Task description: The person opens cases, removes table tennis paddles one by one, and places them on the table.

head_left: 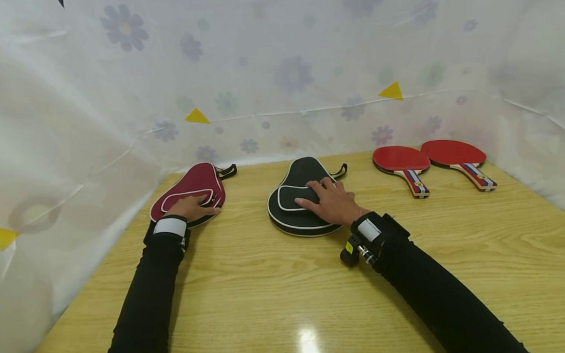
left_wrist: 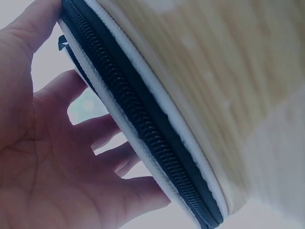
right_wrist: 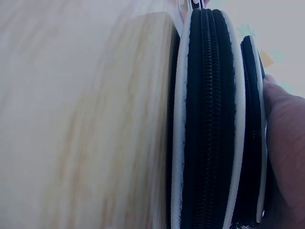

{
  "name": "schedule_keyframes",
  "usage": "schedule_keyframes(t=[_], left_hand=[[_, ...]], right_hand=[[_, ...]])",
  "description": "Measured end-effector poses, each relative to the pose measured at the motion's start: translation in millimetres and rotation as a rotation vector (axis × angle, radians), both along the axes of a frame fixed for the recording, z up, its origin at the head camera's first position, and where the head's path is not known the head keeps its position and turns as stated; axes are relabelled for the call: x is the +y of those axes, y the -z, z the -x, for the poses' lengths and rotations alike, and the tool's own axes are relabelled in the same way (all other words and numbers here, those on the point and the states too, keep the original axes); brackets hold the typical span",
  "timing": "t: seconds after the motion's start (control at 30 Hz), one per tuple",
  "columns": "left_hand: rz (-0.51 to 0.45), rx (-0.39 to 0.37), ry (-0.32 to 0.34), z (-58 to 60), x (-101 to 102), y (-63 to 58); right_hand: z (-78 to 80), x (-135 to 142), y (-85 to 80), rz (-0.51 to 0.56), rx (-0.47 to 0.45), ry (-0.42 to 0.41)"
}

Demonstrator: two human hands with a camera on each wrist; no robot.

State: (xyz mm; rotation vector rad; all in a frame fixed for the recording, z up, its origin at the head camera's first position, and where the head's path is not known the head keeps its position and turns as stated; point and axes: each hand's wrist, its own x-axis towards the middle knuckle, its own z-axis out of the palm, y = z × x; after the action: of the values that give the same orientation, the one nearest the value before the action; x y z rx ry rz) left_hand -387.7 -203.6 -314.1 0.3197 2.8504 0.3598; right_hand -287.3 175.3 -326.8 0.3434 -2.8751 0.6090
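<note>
A dark red table tennis bat case with white piping lies on the table at the left. My left hand rests on its front pocket. In the left wrist view, the fingers touch the top of the case and the thumb lies at its zipped side. Mid-table lies a black case, also white-edged. My right hand rests spread over its pocket. The right wrist view shows the black case's zipper closed along its side, with part of my right hand beside the pocket.
Two red table tennis bats lie at the back right, handles toward the front. A black strap loop sticks out from each case. A flower-patterned white sheet hangs behind the wooden table and along its sides.
</note>
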Motion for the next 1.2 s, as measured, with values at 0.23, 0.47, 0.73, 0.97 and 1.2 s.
schedule_keyframes(t=[0.23, 0.47, 0.73, 0.97, 1.2], left_hand=[[-0.001, 0.014, 0.014, -0.1, -5.4, -0.4], [0.013, 0.023, 0.005, -0.8, -7.2, -2.3], [0.013, 0.023, -0.004, -3.0, -7.6, -2.5], [0.012, 0.018, -0.012, -5.9, -12.7, -4.1], [0.029, 0.011, -0.019, -4.6, -17.5, -5.1]], right_hand=[[0.2, -0.1, 0.5, 0.000, 0.008, -0.002], [0.7, -0.6, 1.1, 0.007, 0.004, 0.002], [-0.6, -0.9, -0.3, 0.011, -0.001, -0.001], [-0.7, -0.8, 0.2, 0.006, 0.003, -0.006], [0.0, -0.3, 0.9, 0.008, 0.010, -0.003]])
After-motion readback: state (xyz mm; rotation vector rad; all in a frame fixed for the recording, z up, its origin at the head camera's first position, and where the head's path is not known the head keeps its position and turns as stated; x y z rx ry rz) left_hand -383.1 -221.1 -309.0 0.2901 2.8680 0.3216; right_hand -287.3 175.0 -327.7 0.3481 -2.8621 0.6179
